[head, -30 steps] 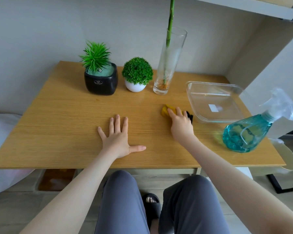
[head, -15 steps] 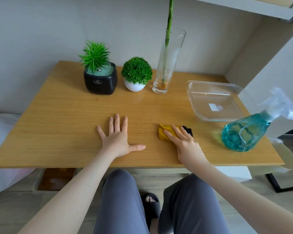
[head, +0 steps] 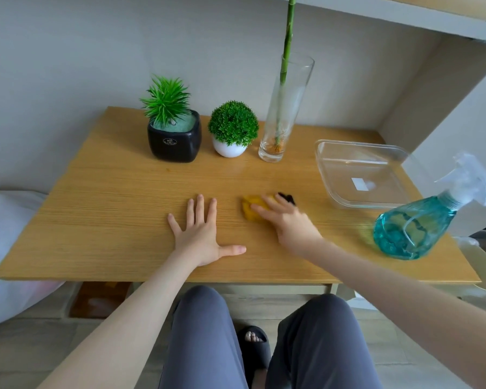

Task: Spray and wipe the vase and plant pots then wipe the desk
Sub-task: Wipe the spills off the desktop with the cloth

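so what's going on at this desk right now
A person is wiping the wooden desk. Their right hand presses a yellow cloth onto the middle of it, while the left hand lies flat beside it. The teal spray bottle stands untouched at the right, near a clear plastic container.

The left hand lies flat on the desk, fingers spread. Just beside it the right hand presses a yellow cloth. Behind stand 2 pots and a vase; a tray and spray bottle sit right.
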